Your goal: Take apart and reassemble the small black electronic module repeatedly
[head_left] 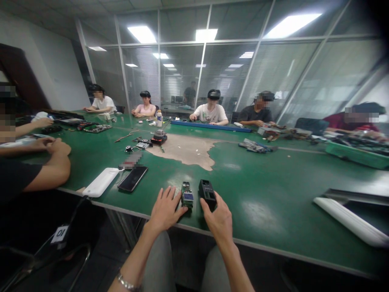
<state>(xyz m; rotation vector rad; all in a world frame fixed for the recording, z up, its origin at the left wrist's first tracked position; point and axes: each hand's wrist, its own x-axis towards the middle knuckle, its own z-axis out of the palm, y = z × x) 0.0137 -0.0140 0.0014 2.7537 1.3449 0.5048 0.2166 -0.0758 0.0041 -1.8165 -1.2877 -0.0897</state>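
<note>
A small green circuit board (187,195) with a bluish screen lies near the table's front edge. Beside it, my left hand (165,209) rests with fingers spread, its thumb and fingertips close against the board's left side; whether they touch it is hard to tell. My right hand (219,217) grips a black plastic housing (207,189) with rectangular openings, thumb on its left and fingers on its right. The housing sits just right of the board, apart from it. My fingers partly hide its lower end.
Left of my hands are a dark phone (133,179) and a white power bank (101,182). A brown sheet (188,150) lies ahead, with tools (257,146) beyond on the right. A white frame (349,217) stands at right. A person's forearms (57,158) rest at left; others sit opposite.
</note>
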